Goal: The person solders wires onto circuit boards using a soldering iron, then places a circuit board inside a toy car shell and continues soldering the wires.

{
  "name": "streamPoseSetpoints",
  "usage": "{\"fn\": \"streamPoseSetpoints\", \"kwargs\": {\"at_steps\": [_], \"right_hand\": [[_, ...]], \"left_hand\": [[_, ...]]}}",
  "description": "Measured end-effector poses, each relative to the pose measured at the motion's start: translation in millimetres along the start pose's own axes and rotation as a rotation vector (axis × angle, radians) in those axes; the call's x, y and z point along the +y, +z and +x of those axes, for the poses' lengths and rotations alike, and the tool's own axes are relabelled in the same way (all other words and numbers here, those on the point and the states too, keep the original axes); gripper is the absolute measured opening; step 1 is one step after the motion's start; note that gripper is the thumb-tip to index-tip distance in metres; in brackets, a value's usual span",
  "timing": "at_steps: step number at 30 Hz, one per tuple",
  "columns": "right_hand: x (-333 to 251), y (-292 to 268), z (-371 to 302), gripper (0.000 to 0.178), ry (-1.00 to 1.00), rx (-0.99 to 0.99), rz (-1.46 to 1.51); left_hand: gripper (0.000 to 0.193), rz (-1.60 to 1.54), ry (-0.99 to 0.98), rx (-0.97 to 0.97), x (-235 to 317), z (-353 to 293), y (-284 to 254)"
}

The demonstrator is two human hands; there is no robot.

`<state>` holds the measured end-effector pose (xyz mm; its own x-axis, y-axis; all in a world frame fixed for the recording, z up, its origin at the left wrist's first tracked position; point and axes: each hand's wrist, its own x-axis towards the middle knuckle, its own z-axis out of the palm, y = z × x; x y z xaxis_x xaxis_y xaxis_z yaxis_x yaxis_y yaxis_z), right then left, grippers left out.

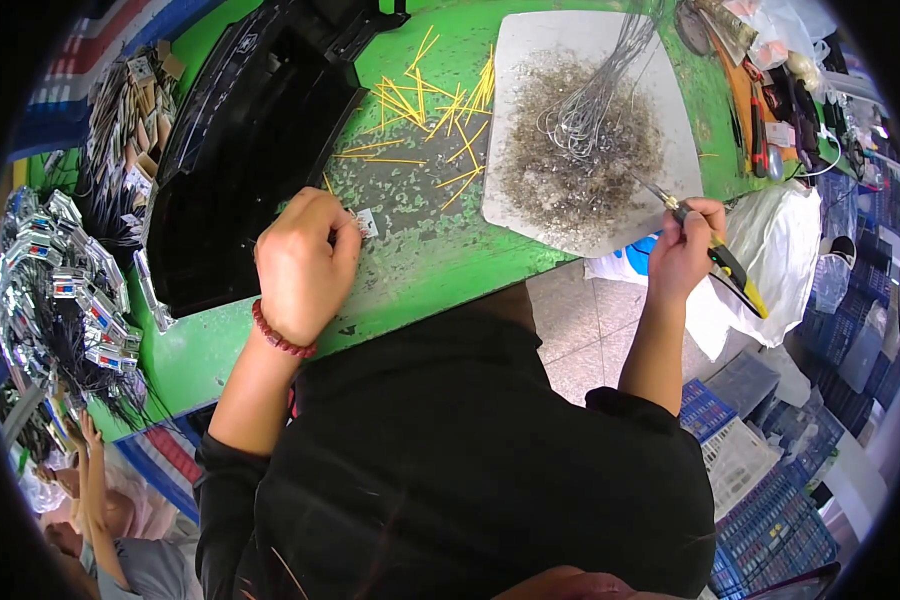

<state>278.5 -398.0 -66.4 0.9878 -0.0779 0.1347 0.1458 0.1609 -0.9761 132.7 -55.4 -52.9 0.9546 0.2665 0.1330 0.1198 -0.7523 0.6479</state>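
Note:
My right hand (686,250) grips a soldering iron (735,268) by its black-and-yellow handle. Its slim metal tip points up and left over a pale board (530,38) with scorched brown residue. On that board lies a loose coil of thin silvery wire (578,128). My left hand (305,250), a red beaded bracelet on its wrist, rests at the table's near side with fingers curled closed. A small whitish square piece (367,223) shows beside its fingertips; what the fingers hold is hidden. Several thin yellow wires (420,100) are scattered beyond that hand.
A large curved black plastic housing (260,130) stands left on the green table (410,290). Bundles of wired metal-cased parts (70,280) crowd the far left. Hand tools (758,135) lie at the right, above a white bag (770,260). Another person's arm (92,480) shows lower left.

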Motion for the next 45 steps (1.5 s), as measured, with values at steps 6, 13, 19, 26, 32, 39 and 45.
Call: {"fn": "streamPoseSetpoints", "kwargs": {"at_steps": [6,13,19,26,32,39,45], "right_hand": [[12.6,5.9,15.1,0.005,-0.031,0.020,-0.034],[20.1,2.3,16.3,0.004,-0.054,0.022,-0.162],[20.2,6.2,15.1,0.004,-0.057,0.015,-0.168],[28.6,-3.3,15.6,0.005,-0.133,0.026,-0.085],[8.1,71.5,-42.7,0.016,-0.257,-0.363,-0.006],[34.9,130.0,-96.4,0.025,-0.026,-0.597,-0.137],[39.8,133.4,-96.9,0.025,-0.094,-0.629,-0.151]], "left_hand": [[0.010,0.027,-0.015,-0.001,4.6,0.5,2.5],[0.011,0.015,-0.010,0.000,4.1,-0.1,3.3],[0.010,0.017,-0.012,0.005,1.1,-1.3,0.3],[0.009,0.055,0.014,0.010,-2.5,-3.3,-1.6],[0.009,0.062,0.032,0.036,-5.9,-5.8,3.2],[0.008,0.059,0.037,0.085,-9.2,-6.9,4.8],[0.009,0.057,0.041,0.074,-11.7,-8.7,3.3]]}}
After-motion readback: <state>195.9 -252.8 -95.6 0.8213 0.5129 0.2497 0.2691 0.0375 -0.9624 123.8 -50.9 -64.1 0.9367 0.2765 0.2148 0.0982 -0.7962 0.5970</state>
